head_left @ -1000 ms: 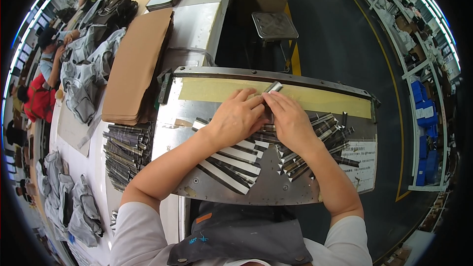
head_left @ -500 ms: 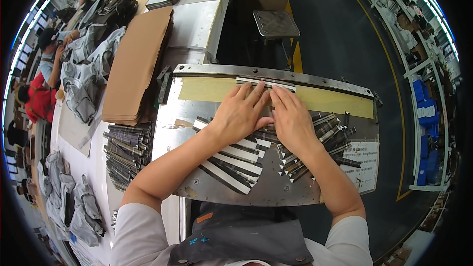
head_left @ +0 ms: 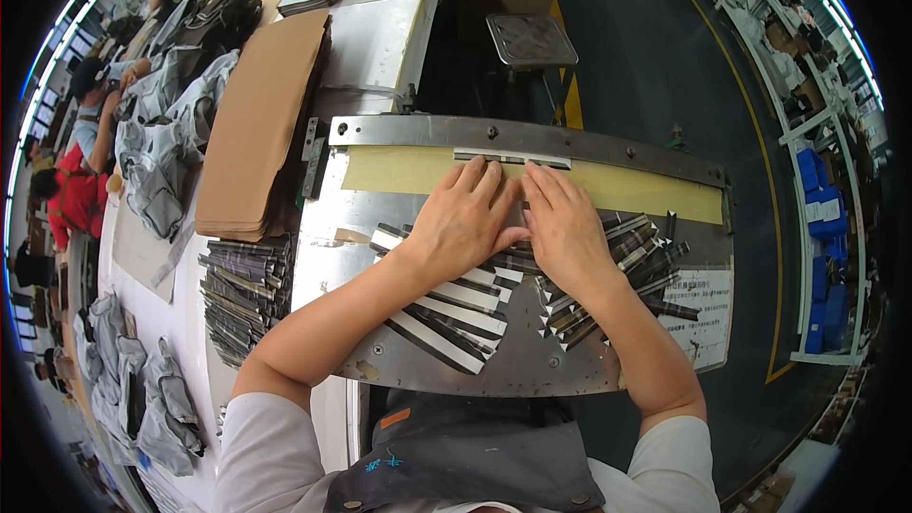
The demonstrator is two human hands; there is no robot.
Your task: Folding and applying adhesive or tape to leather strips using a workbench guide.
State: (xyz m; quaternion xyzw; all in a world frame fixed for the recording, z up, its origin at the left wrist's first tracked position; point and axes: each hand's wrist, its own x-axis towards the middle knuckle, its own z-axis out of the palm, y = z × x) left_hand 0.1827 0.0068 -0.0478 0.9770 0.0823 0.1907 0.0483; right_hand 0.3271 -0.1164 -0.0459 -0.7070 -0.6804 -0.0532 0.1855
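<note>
My left hand (head_left: 467, 214) and my right hand (head_left: 568, 228) lie side by side, fingers stretched out, thumbs near each other. Their fingertips press on a narrow black-and-white strip (head_left: 518, 160), which runs along a hinged metal bar (head_left: 551, 141) at the far edge of a steel work plate (head_left: 513, 380). Yellow tape (head_left: 646, 198) lies beneath the fingertips. Close to my left forearm, several flat black-and-white strips (head_left: 446, 323) are spread on the plate. Beside my right wrist is a heap of dark patterned strips with folded ends (head_left: 636, 247).
Left of the plate, a stack of brown cardboard sheets (head_left: 256, 123) stands next to a pile of dark strips (head_left: 249, 299). Grey fabric pieces (head_left: 152, 180) cover the table farther left, where other people work. A metal stool (head_left: 532, 41) and shelving with blue bins (head_left: 825, 204) are beyond.
The metal bar has tilted up a little, and less of the strip's width shows in front of it. My hands stay nearly in place, fingertips still on the strip.
</note>
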